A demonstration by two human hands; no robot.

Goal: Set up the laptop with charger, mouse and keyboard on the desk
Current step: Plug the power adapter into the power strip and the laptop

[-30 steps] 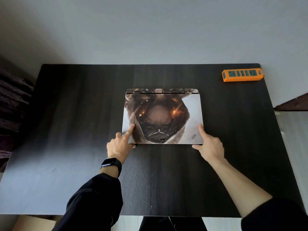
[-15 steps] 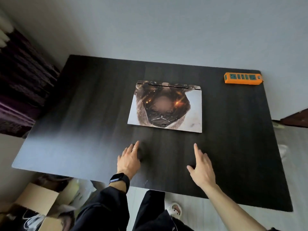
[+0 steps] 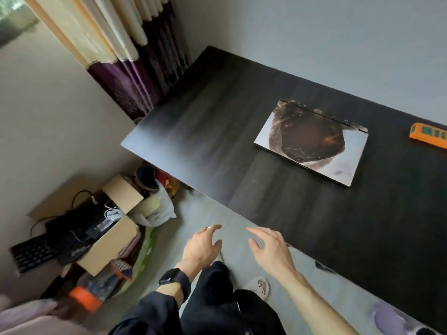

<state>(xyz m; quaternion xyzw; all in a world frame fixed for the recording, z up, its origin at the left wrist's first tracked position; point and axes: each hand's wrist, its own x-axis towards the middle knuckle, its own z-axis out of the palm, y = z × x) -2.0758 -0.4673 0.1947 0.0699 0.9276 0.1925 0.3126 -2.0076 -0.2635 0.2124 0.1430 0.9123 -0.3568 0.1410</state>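
The closed laptop (image 3: 312,143) lies flat on the dark desk (image 3: 217,131), its pictured lid up, well in from the desk's near edge and towards its right end; an orange power strip (image 3: 429,135) sits on the desk further right, apart from the laptop. Both hands are off the desk, hanging over the grey floor just outside its near edge. The left hand (image 3: 202,245) has a ring and a black watch (image 3: 173,278) at the wrist, and its fingers are loosely spread and hold nothing. The right hand (image 3: 271,250) is likewise spread and empty, its fingertips near the desk's edge. The laptop is well apart from both hands, beyond them and to the right. On the floor off the desk's left end stands an open cardboard box (image 3: 108,247) with dark gear and cables inside, too blurred to sort out, and a black keyboard (image 3: 31,255) juts from its far-left side. A purple-and-cream curtain (image 3: 135,76) hangs behind the desk's left corner.
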